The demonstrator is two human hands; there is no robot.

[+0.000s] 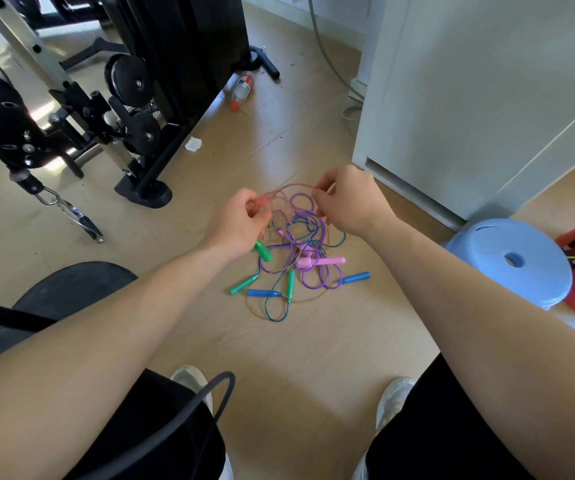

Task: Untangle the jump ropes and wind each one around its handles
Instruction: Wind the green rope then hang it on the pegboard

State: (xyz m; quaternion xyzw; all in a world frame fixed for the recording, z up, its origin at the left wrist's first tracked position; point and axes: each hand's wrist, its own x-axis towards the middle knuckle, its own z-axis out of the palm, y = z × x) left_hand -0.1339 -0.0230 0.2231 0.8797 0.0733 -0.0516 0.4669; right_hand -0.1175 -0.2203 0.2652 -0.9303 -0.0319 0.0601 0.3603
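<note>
1. The left grip (pixel 241 223) is closed, its curled fingers pinching a pale pink rope (pixel 289 188) at the loop's left end.
2. The right grip (pixel 346 199) is likewise closed on the same pink rope, with fingers bent in at the loop's right end. The two are level with each other and a little apart, raised above the floor.
3. Between them the pink rope arcs upward in a thin loop, and a purple rope (pixel 301 202) coils just beneath it and hangs down into the tangle.
4. Below the hands the tangle of jump ropes (pixel 296 251) lies on the wooden floor (pixel 210 323), with purple, teal and pink strands crossing one another.
5. A green handle (pixel 263 251) shows just under the heel of the left grip; whether it is held or lying on the floor cannot be told.
6. Two more green handles (pixel 244 285) (pixel 291 284) lie at the near edge of the tangle, with a blue handle (pixel 263 293) between them.
7. A pair of pink handles (pixel 324 261) lies side by side in the middle of the tangle, and a second blue handle (pixel 357 277) lies off to its right.
8. A light blue stool (pixel 487 244) stands to the right, near a white cabinet (pixel 469 98).
9. A black weight machine (pixel 161 64) stands at the far left, with a bottle (pixel 243 88) lying on the floor beside it.
10. The person's shoes (pixel 192 379) show at the near edge.
</note>
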